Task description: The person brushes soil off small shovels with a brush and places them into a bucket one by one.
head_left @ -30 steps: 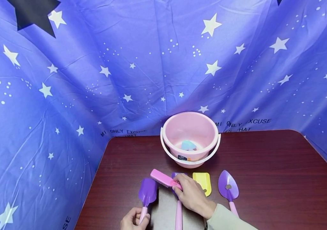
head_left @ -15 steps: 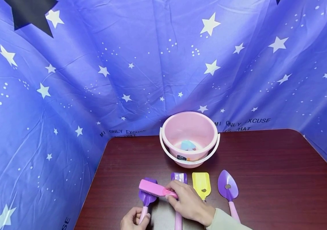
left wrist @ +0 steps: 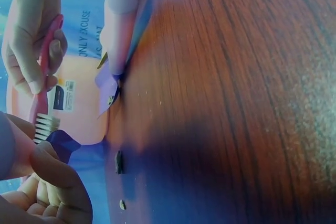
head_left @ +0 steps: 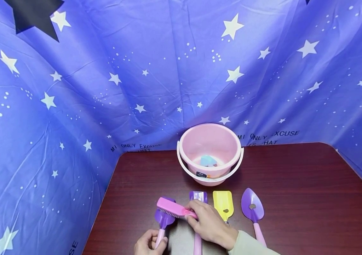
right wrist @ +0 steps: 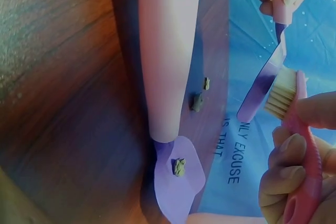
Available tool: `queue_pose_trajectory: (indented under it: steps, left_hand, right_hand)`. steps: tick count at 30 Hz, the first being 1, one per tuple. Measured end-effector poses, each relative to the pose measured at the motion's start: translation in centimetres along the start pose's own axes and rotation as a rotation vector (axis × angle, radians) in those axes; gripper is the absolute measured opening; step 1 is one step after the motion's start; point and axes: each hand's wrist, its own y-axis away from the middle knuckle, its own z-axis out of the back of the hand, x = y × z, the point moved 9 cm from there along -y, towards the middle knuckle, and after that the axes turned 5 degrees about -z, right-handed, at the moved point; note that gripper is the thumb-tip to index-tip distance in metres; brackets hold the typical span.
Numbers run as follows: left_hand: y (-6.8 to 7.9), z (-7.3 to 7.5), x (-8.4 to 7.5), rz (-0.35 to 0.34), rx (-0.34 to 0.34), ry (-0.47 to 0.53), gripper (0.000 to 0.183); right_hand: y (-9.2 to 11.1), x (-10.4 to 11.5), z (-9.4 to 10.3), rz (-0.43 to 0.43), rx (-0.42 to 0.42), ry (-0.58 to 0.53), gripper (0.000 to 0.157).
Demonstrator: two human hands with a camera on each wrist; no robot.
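Note:
My left hand [head_left: 150,242] grips the pink handle of a small toy shovel [head_left: 165,220] with a purple blade, raised over the table. In my right hand [head_left: 209,225] is a pink brush [head_left: 169,206], held by its handle with the head pointing left. Its pale bristles [right wrist: 282,94] meet the face of the purple blade [right wrist: 262,85] in the right wrist view. Below my right hand lies a second purple shovel [head_left: 197,244] with a pink handle; the hand covers part of it. A small lump [right wrist: 179,167] sits on the blade of a lying shovel.
A pink bucket [head_left: 211,141] with a white handle stands at the back, a light-blue thing [head_left: 208,160] inside. To the right lie a yellow shovel [head_left: 223,201] and a pointed purple one [head_left: 249,202]. Small dark bits [left wrist: 119,162] dot the table [head_left: 311,198].
The brush has come left and down from beside the purple blade to over it, then shifted slightly right. The left hand and its shovel have barely moved.

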Motion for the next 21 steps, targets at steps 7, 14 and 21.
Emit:
queue_pose_trajectory:
  steps: [7, 14, 21]
  left_hand:
    - [0.0, -0.2, 0.1, -0.03, 0.013, 0.035, 0.015]
    - [0.1, -0.4, 0.0, -0.047, 0.046, 0.018, 0.014]
    - [0.1, -0.3, -0.1, -0.076, 0.047, 0.009, 0.014]
  right_hand:
    - [-0.2, -1.0, 0.2, -0.069, -0.02, 0.036, 0.015]
    - [-0.5, -1.8, 0.5, -0.112, -0.039, 0.056, 0.015]
    - [-0.7, -2.7, 0.7, -0.154, -0.055, 0.077, 0.016]
